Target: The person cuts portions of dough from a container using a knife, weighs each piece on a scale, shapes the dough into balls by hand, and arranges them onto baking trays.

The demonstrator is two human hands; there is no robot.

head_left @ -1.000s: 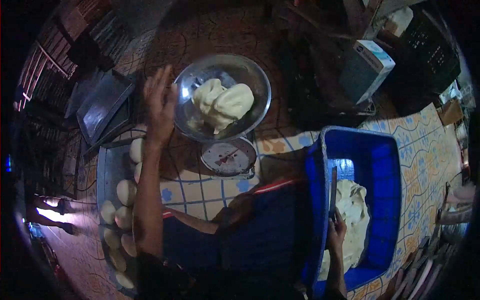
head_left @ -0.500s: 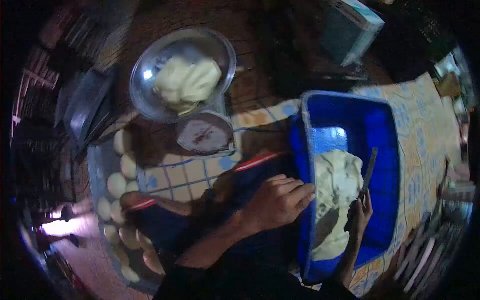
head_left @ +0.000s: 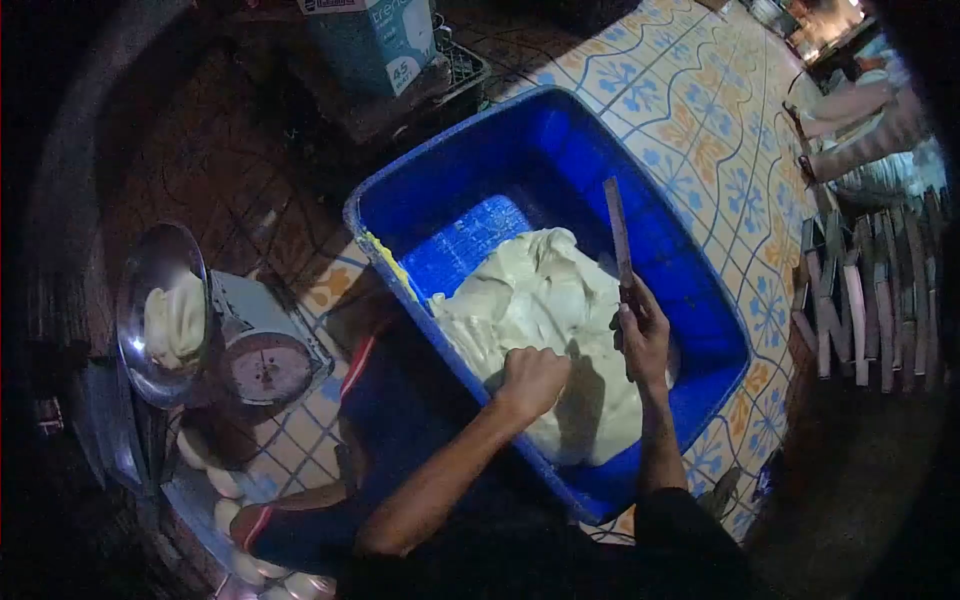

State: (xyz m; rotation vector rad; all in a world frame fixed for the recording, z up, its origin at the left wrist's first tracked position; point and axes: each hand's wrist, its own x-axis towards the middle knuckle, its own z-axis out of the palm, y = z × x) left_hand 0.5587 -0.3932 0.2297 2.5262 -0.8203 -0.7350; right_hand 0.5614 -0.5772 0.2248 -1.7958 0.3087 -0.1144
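Observation:
A large mass of pale dough point(head_left: 540, 290) lies in the blue plastic tub point(head_left: 690, 250) in front of me. My left hand point(head_left: 535, 383) is closed over the dough's near side, its knuckles up and its fingertips hidden; it appears to grip the dough. In my right hand point(head_left: 645, 340) is a flat, narrow knife point(head_left: 618, 225), held upright above the dough's right part. To the left, a metal bowl point(head_left: 135, 330) with a piece of dough point(head_left: 175, 320) in it sits on a dial scale point(head_left: 265, 370).
Several dough balls point(head_left: 228, 515) rest on a tray at lower left, beside my dark-clothed leg point(head_left: 400, 440). A light-blue box point(head_left: 385, 45) stands on a dark crate beyond the tub. Several wooden slats point(head_left: 870, 300) lie at right, past the patterned tile floor point(head_left: 700, 110).
My view has swung right, so the tub now sits mid-frame and the scale at left. My left hand has moved from beside the tub's rim onto the dough. The knife stays in my right hand.

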